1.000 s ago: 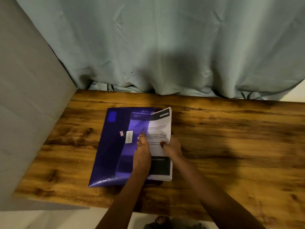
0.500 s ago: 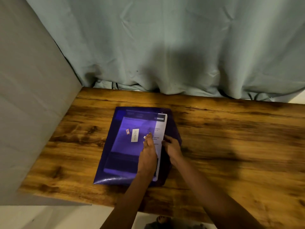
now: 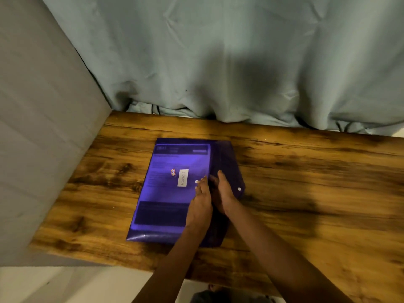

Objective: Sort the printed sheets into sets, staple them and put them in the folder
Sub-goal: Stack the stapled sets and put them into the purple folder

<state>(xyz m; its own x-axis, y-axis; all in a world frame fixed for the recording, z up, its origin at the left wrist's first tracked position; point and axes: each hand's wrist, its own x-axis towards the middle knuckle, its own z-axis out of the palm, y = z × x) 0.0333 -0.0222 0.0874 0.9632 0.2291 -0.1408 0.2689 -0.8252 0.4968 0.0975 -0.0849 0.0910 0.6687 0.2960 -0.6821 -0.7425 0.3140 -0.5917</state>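
Observation:
A translucent purple folder [image 3: 166,193] lies flat on the wooden table [image 3: 295,182], left of centre. The printed sheets [image 3: 175,162] sit fully inside it and show through the cover. The folder's flap [image 3: 231,162] lies open to the right, with a white snap button [image 3: 239,189] near its tip. My left hand [image 3: 200,202] rests on the cover near its right edge, fingers straight. My right hand [image 3: 223,193] lies on the flap beside it, fingers extended into the opening. A white label and a small sticker [image 3: 182,177] are on the cover.
A grey wall [image 3: 43,149] borders the table's left side. A pale green curtain [image 3: 240,62] hangs behind the far edge. Bare wood stretches to the right of the folder. The near table edge runs below my forearms.
The sheets, half out of the folder a second ago, have slid left and are now wholly inside. My right hand has moved left with them onto the flap. The left hand stays on the cover.

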